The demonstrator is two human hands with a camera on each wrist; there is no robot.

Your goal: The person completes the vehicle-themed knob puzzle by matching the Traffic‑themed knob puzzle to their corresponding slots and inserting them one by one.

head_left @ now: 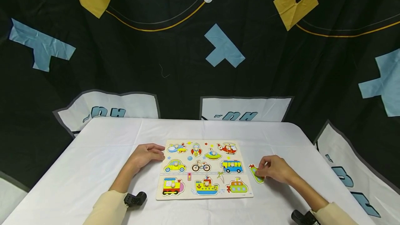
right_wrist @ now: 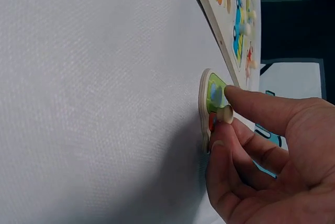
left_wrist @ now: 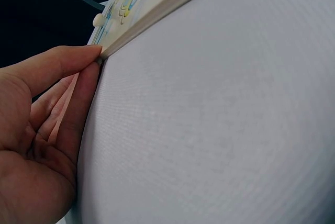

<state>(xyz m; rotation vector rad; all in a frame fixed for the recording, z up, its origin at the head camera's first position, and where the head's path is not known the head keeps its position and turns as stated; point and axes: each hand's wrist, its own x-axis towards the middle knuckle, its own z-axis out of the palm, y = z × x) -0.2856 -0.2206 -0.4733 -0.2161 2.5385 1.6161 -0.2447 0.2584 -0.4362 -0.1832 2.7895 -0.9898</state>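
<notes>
A wooden peg puzzle board (head_left: 218,175) with vehicle pictures lies flat on the white-covered table. My left hand (head_left: 147,156) is at the board's left side, fingertips touching its edge near a corner (left_wrist: 107,55). To the right of the board, my right hand (head_left: 275,169) pinches a green submarine puzzle piece (head_left: 256,174) with a red propeller. Thumb and fingers stand on either side of its small wooden knob (right_wrist: 225,114). Whether the piece touches the cloth cannot be told. A matching submarine picture (head_left: 237,185) shows at the board's lower right, with no knob seen on it.
Several knobbed pieces sit in the board, among them a bus (head_left: 232,166), a boat (head_left: 206,186) and a train (head_left: 172,186). White cloth (head_left: 200,214) covers the table. Behind it hangs a black curtain (head_left: 140,61) with blue and yellow shapes.
</notes>
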